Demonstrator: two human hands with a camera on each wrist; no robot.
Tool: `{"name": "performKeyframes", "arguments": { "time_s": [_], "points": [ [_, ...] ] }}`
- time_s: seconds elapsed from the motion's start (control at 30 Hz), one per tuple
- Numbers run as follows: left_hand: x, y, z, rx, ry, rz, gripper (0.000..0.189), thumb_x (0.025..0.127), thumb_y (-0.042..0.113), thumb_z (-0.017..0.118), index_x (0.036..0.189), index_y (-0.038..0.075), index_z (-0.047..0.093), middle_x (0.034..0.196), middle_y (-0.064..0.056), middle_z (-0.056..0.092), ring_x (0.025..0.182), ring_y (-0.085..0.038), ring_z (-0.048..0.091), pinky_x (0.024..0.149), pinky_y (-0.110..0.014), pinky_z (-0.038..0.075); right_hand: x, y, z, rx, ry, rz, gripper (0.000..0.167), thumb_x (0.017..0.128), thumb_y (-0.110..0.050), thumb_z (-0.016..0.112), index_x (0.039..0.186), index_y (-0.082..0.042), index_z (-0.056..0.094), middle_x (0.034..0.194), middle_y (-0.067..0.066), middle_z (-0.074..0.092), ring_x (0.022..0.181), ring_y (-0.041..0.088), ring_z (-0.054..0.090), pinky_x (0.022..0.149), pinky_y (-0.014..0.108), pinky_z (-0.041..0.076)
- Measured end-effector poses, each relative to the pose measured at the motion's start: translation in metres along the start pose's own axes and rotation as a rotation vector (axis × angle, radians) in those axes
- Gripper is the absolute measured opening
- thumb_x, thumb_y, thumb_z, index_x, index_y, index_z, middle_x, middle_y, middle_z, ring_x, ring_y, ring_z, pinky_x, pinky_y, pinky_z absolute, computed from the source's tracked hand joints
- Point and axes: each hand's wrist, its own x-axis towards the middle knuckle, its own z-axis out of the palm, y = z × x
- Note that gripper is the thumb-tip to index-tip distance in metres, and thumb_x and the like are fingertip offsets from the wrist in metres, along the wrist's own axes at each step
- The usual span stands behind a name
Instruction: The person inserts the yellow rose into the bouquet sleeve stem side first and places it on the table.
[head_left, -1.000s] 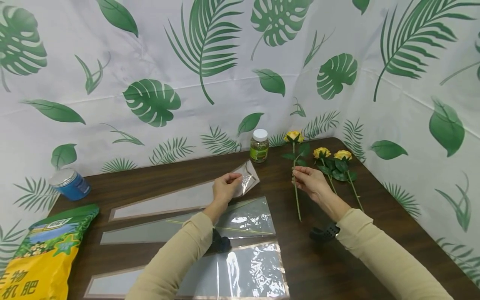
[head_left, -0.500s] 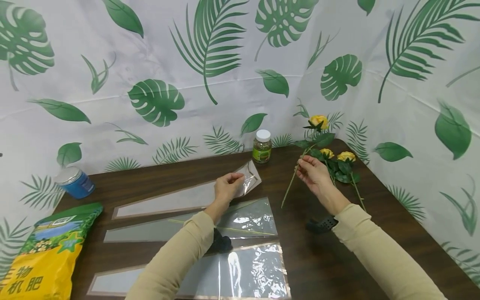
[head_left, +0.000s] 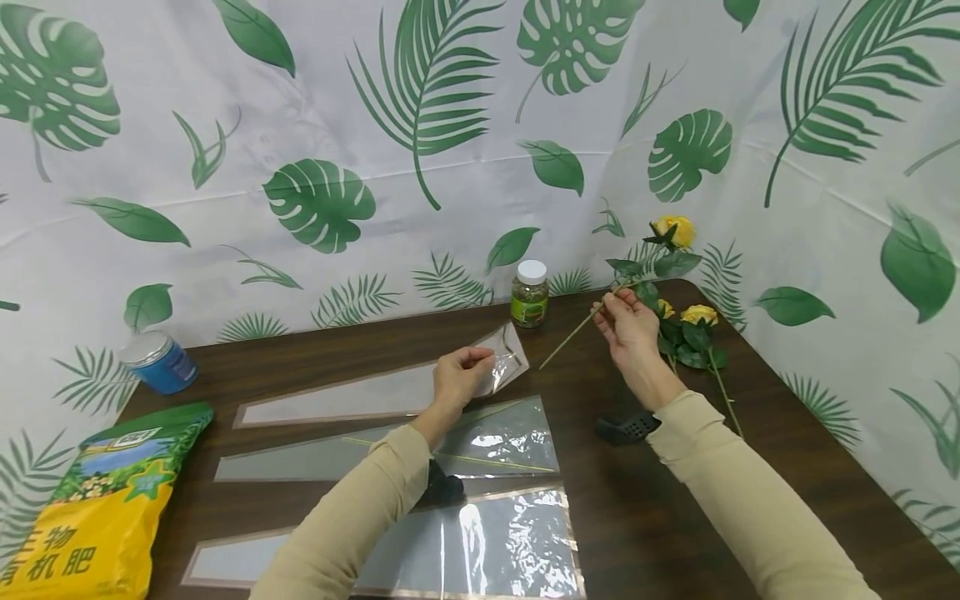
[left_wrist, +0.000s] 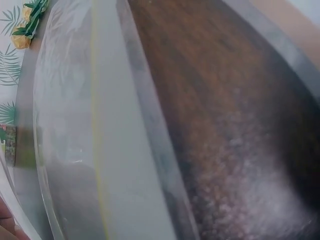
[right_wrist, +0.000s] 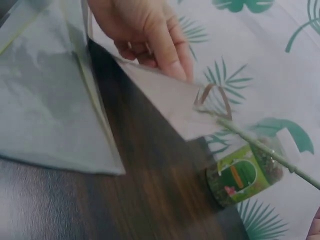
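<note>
My left hand (head_left: 453, 379) pinches the wide end of a tapered clear flower sleeve (head_left: 337, 398) with a pale pink border, whose mouth is lifted off the table. In the right wrist view, the left hand's fingers (right_wrist: 162, 47) hold the sleeve's upper edge. My right hand (head_left: 632, 333) grips a yellow rose (head_left: 677, 232) by its green stem, bloom up and tilted away to the right. The stem's cut end points down-left at the sleeve; the stem (right_wrist: 265, 150) overlaps the sleeve's mouth in the right wrist view.
Two further sleeves, one greyish (head_left: 300, 467) and one clear (head_left: 420, 542), lie nearer me. More yellow roses (head_left: 699, 315) lie at the right. A white-lidded jar (head_left: 529, 296) stands at the back. To the left are a blue can (head_left: 161, 362) and a yellow-green bag (head_left: 97, 517).
My right hand has moved the rose's stem from nearly upright to a slant, its cut end swinging left toward the sleeve while the bloom went right. The left hand keeps its pinch.
</note>
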Motion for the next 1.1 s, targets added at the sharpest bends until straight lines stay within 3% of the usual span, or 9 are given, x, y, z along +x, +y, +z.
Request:
{"name": "performKeyframes", "arguments": {
  "time_s": [0.33,0.47,0.5,0.63,0.8,0.9,1.1],
  "points": [
    [-0.004,0.003,0.001,0.004,-0.016,0.025,0.013,0.081,0.01,0.072,0.091,0.002,0.072,0.084,-0.01,0.071,0.066,-0.004,0.052,0.06,-0.015,0.042,0.0,0.022,0.013,-0.047,0.087,-0.14,0.018,0.091,-0.002,0.056,0.089,-0.011,0.041,0.078,-0.002,0.047,0.073,0.011,0.063,0.065,0.019,0.053],
    [-0.004,0.005,0.002,-0.004,-0.015,0.026,0.013,0.08,0.009,0.073,0.091,0.002,0.073,0.083,-0.011,0.07,0.065,-0.003,0.052,0.059,-0.015,0.041,-0.003,0.039,0.013,-0.096,0.063,-0.232,0.021,0.089,-0.002,0.061,0.095,-0.01,0.042,0.077,-0.002,0.045,0.067,0.009,0.063,0.065,0.019,0.054],
    [-0.004,0.005,0.002,-0.004,-0.015,0.029,0.013,0.08,0.01,0.073,0.091,0.002,0.073,0.083,-0.01,0.071,0.065,-0.003,0.051,0.059,-0.015,0.042,0.004,0.047,0.008,-0.078,0.025,-0.269,0.025,0.086,-0.002,0.064,0.095,-0.011,0.043,0.076,-0.002,0.044,0.066,0.009,0.063,0.064,0.02,0.054],
    [-0.004,0.008,0.003,-0.01,-0.019,0.044,0.013,0.081,0.009,0.072,0.091,0.001,0.073,0.082,-0.01,0.071,0.064,-0.001,0.052,0.059,-0.015,0.042,-0.001,0.061,0.006,-0.239,0.005,-0.349,0.023,0.086,-0.005,0.067,0.097,-0.011,0.047,0.08,-0.003,0.047,0.071,0.005,0.056,0.068,0.02,0.051],
    [-0.005,0.01,0.004,0.001,-0.019,0.058,0.013,0.081,0.01,0.073,0.091,0.001,0.073,0.083,-0.011,0.071,0.063,0.0,0.052,0.059,-0.014,0.042,-0.013,0.069,0.009,-0.464,0.044,-0.327,0.018,0.088,-0.007,0.063,0.099,-0.009,0.048,0.084,-0.005,0.046,0.079,0.007,0.043,0.073,0.017,0.041],
    [-0.005,0.01,0.004,0.012,-0.016,0.059,0.012,0.081,0.01,0.073,0.09,0.002,0.073,0.084,-0.011,0.071,0.063,0.0,0.052,0.058,-0.014,0.042,-0.015,0.075,0.01,-0.515,0.028,-0.294,0.021,0.088,-0.009,0.064,0.102,-0.005,0.048,0.085,-0.005,0.047,0.08,0.008,0.043,0.071,0.017,0.04],
    [-0.005,0.01,0.006,-0.013,-0.017,0.064,0.012,0.08,0.007,0.073,0.09,0.001,0.073,0.086,-0.013,0.071,0.064,-0.001,0.053,0.059,-0.014,0.043,-0.021,0.089,0.014,-0.584,-0.011,-0.323,0.026,0.088,-0.01,0.065,0.105,0.0,0.047,0.089,-0.001,0.05,0.081,0.007,0.048,0.071,0.016,0.041]
  ]
}}
